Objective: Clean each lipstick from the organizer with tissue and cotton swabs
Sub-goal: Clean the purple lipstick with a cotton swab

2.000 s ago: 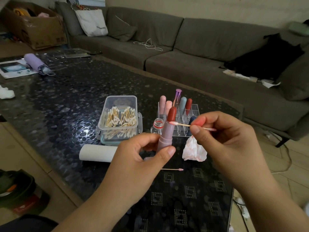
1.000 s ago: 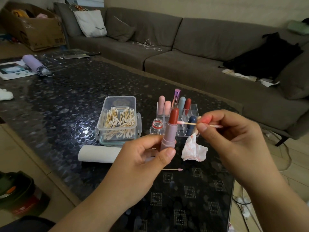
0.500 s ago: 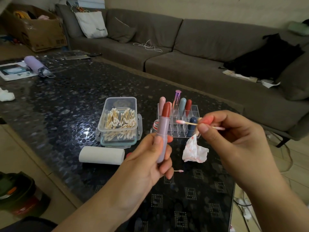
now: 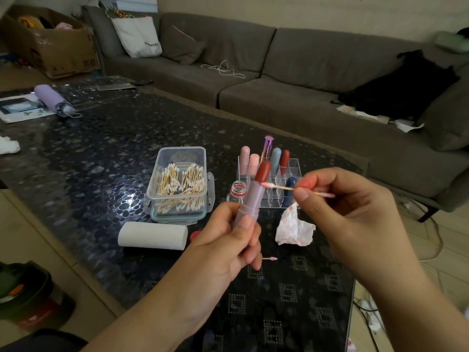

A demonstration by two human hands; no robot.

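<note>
Head view: my left hand (image 4: 223,240) grips a lilac-cased lipstick (image 4: 250,196), fingers curled round the lower barrel, thumb on its front; the stick leans slightly right, its dark red bullet exposed above the case. My right hand (image 4: 337,207) pinches a cotton swab (image 4: 286,187) between thumb and forefinger. The swab lies roughly level, its pink-stained left tip touching or just beside the base of the bullet; I cannot tell which.

Containers on the dark pebbled surface (image 4: 101,158):
- Clear plastic box (image 4: 179,184), lid off, roughly half full of loose cotton swabs with wooden stems.
- Clear gridded organizer (image 4: 275,184) behind my hands: two pink lipsticks, one purple metallic, one grey-blue and one red stand in the back cells, a dark blue one in a nearer cell; the other visible cells hold nothing.
- Small clear bottle (image 4: 237,190), red-ringed neck, uncapped, just left of the organizer; contents not discernible.

Crumpled tissue (image 4: 294,228) with red smears lies below my right hand. White tissue roll (image 4: 152,235) lies on its side before the box. One used swab (image 4: 270,258) lies near my left fingers.
</note>
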